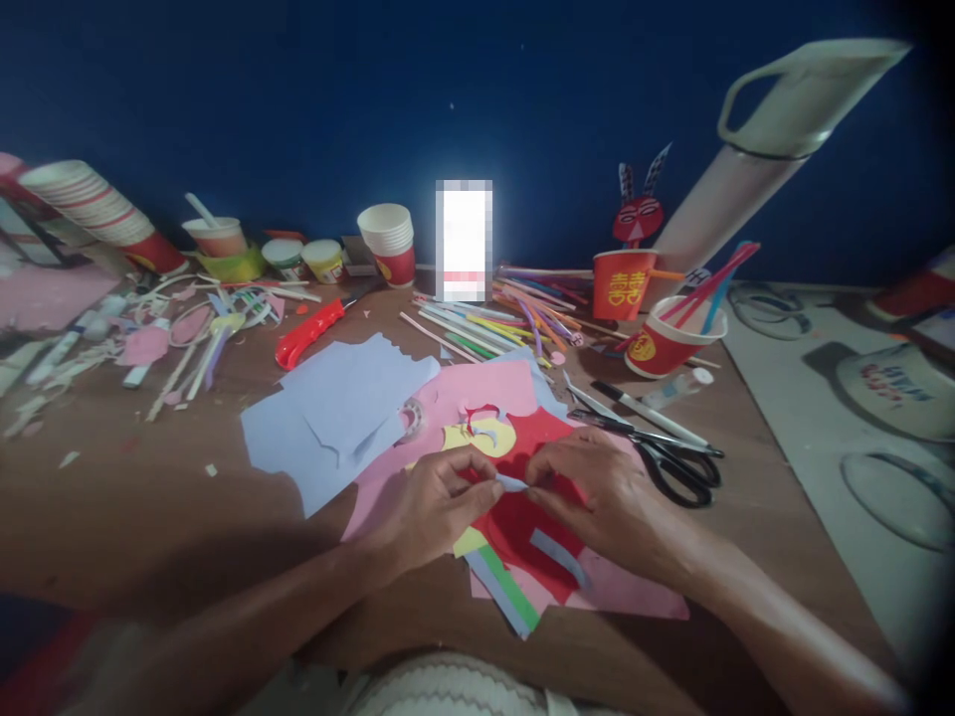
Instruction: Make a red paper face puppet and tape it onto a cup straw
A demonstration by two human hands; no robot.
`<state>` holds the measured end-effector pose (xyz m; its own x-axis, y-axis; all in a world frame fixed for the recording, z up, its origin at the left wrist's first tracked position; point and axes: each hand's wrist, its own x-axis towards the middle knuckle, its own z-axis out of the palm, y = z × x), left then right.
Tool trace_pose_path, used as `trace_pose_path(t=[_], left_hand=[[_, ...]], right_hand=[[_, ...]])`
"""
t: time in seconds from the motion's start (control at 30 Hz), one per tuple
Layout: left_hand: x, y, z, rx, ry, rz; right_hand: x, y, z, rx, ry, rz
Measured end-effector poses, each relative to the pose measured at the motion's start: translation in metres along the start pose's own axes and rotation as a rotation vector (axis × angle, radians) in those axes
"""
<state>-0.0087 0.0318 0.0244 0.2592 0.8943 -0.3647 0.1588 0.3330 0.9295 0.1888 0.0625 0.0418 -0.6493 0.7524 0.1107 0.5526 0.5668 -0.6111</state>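
A small pale blue paper piece [511,483] is pinched between my two hands, above red paper [514,537]. My left hand [448,497] closes on its left end with thumb and fingertips. At its right end, my right hand [586,482] grips it the same way. Beneath lie pink paper [634,587] and a yellow cutout [492,436] with thin curled scraps on it. A curved light blue strip [558,555] rests on the red paper. Below it is a green and blue striped piece [507,592]. Light blue sheets [335,408] lie to the left.
Black scissors [678,467] and a white marker [657,418] lie right of my right hand. Paper cups [675,338] stand behind them. A red cutter [309,333], coloured sticks [477,328] and stacked cups [386,244] are farther back. Scraps [186,338] cover the left side.
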Motion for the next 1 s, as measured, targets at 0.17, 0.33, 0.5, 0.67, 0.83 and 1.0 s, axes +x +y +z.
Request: trace_pose_path(t=[0.17, 0.33, 0.5, 0.67, 0.83, 1.0], left_hand=[[-0.002, 0.003, 0.005, 0.046, 0.026, 0.077], [-0.002, 0.002, 0.007, 0.14, 0.061, 0.176], [-0.006, -0.003, 0.007, 0.372, 0.069, 0.224], [-0.01, -0.01, 0.006, 0.77, -0.046, 0.511], [-0.008, -0.016, 0.009, 1.036, -0.172, 0.56], [-0.007, -0.016, 0.013, 1.205, -0.22, 0.546]], right_hand=[[0.0, -0.007, 0.003, 0.14, -0.028, 0.063], [0.001, -0.005, 0.014, 0.206, -0.009, 0.125], [-0.007, 0.003, 0.005, 0.198, -0.007, 0.17], [-0.023, 0.021, -0.009, 0.098, -0.041, 0.218], [-0.031, 0.026, -0.009, 0.058, -0.114, 0.217], [-0.027, 0.018, -0.009, 0.033, -0.125, 0.25]])
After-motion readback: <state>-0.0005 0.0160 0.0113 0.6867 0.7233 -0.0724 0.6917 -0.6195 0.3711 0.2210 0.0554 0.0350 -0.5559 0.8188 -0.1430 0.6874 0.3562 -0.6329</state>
